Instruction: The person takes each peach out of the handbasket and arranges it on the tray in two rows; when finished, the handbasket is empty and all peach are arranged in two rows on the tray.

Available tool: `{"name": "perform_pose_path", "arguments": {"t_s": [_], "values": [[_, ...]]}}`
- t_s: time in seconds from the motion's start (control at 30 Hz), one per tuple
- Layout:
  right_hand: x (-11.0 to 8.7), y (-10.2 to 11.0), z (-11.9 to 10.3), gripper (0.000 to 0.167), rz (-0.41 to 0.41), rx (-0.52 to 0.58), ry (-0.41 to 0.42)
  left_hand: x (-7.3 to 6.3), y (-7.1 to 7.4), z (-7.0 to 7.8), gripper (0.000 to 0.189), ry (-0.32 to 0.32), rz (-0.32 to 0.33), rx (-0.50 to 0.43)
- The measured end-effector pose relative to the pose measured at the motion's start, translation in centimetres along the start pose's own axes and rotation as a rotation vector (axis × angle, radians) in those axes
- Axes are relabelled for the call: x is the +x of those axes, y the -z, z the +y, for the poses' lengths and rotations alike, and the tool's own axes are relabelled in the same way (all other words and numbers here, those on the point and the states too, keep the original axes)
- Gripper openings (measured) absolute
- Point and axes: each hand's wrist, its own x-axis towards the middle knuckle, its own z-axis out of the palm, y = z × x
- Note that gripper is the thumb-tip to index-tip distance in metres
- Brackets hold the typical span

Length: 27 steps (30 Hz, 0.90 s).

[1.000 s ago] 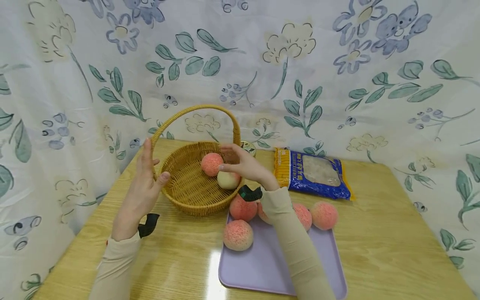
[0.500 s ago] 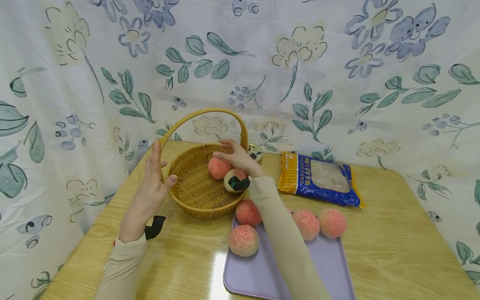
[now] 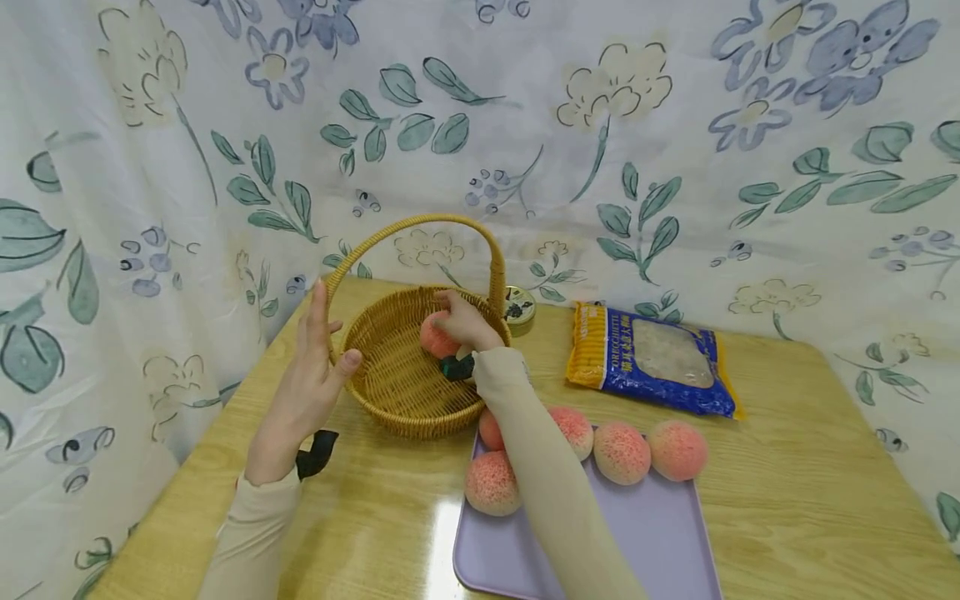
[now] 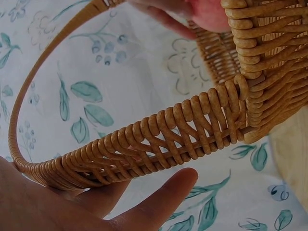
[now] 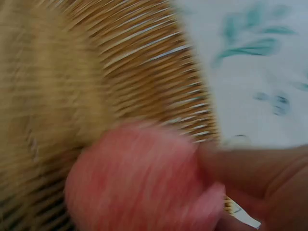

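My right hand [image 3: 468,323] reaches into the wicker basket [image 3: 405,429] and holds a pink peach [image 3: 437,335] at its right side. In the right wrist view the peach [image 5: 144,183] is blurred, with fingers curling against its edge. A paler peach that lay beside it is now hidden behind the right hand and wrist. My left hand [image 3: 303,392] stands at the basket's left side with fingers extended along the foot of the arched handle [image 3: 420,221]. The left wrist view shows the woven handle base [image 4: 154,139] crossing over those straight fingers.
A purple tray [image 3: 637,533] in front of the basket carries several speckled pink peaches [image 3: 622,452], partly covered by the right sleeve. Behind it lies a blue and yellow pasta bag [image 3: 660,358]. A round tin [image 3: 519,308] stands behind the basket's right side.
My right hand has lifted off from over the two peaches, then come down with its fingers on the pink one. The left hand keeps its place by the handle. The head view has shifted slightly.
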Motion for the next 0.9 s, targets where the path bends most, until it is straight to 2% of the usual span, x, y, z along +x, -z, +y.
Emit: {"name": "perform_pose_path", "arguments": {"t_s": [0.2,0.37,0.47,0.53,0.67,0.8,0.9], "values": [[0.5,-0.7,-0.5,0.054,-0.089,-0.202,-0.038,0.1,0.1,0.3,0.079,0.026,-0.014,0.001],[0.8,-2.1,-1.1,0.057,-0.177,-0.401,0.054,0.0,0.1,0.4,0.079,0.045,-0.026,0.0],[0.7,-2.9,-1.4,0.058,-0.189,-0.422,0.09,0.0,0.0,0.3,0.079,0.044,-0.029,-0.009],[0.4,-3.2,-1.6,0.058,-0.179,-0.371,0.102,0.0,-0.1,0.3,0.078,0.041,-0.031,-0.013],[0.0,-2.9,-1.8,0.059,-0.156,-0.182,0.145,0.1,-0.1,0.4,0.079,0.032,-0.03,-0.012],[-1.0,-1.6,-1.7,0.062,-0.146,0.004,0.173,0.2,0.1,0.3,0.08,0.031,-0.031,0.0],[-2.0,-0.4,-1.5,0.062,-0.129,0.059,0.21,0.1,0.3,0.3,0.08,0.033,-0.028,0.003]]}}
